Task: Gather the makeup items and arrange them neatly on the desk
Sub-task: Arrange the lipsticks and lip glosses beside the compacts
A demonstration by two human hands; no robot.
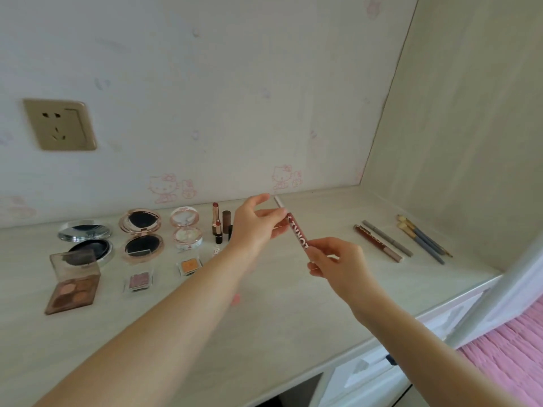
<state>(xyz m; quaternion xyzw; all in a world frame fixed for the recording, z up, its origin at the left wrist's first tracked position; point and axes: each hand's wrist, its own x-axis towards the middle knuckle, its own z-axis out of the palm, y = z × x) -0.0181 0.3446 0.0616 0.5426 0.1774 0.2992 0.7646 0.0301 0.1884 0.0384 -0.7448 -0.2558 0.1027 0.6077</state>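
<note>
Both hands hold one red-brown makeup pencil (297,232) above the pale desk (279,312). My left hand (255,227) pinches its upper part near the pale cap, my right hand (340,261) grips its lower end. On the left lie open compacts: a silver one (85,239), a rose-gold one (141,235), a small floral one (186,229). An eyeshadow palette (73,284) and two small single shadows (138,282) (190,265) lie in front. Lipsticks (217,221) stand behind my left hand. Several pencils (382,242) and brushes (423,239) lie at the right.
A wall socket (60,124) sits on the papered back wall. A side panel (470,127) closes the desk on the right. Drawers (367,371) are below the desk's front edge, and a pink bed cover (511,356) is at lower right.
</note>
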